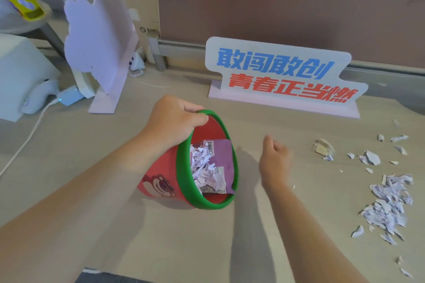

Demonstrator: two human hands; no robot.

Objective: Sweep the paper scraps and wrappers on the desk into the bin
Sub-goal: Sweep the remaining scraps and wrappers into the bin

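Head view, beige desk [264,248] against a brown partition [287,11], red bin [165,174] tipped on its side near the middle, left hand [171,119] pinching its green rim, scraps and wrappers inside, right hand [274,161] loosely spread just beside the mouth, paper scraps [388,202] scattered far right, slogan sign [282,76] behind.

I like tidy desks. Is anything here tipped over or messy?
Yes. The red bin is tipped on its side, its green rim facing right, held by the left hand. Scraps and a purple wrapper sit inside. Torn paper scraps lie scattered on the desk, right of the empty right hand.
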